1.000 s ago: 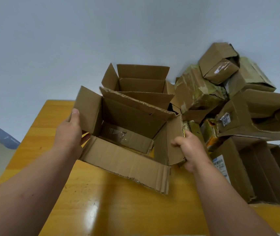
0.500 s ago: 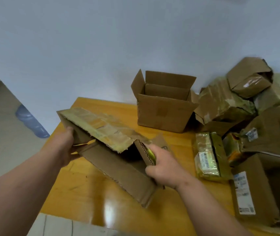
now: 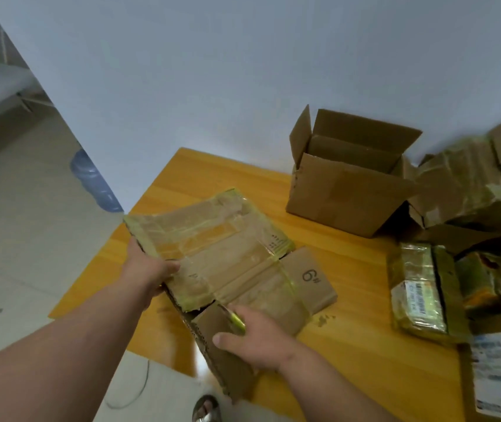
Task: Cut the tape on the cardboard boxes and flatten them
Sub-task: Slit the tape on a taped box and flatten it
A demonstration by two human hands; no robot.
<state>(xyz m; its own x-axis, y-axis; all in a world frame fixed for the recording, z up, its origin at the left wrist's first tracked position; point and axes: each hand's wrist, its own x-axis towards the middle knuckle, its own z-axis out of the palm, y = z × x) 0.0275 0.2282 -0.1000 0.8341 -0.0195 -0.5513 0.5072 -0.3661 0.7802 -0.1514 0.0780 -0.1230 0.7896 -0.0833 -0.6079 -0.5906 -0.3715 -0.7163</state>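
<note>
Left hand grips the taped box by its near-left edge on the table; right hand pinches the yellow cutter against the near flap. Light, stiff card, I reckon, slick under tape, so edges give the best hold.

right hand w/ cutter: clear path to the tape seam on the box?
Likely yes. The right hand holds the cutter beside the tape seam on the box; nothing lies between, and the left hand grips the far edge.
</note>
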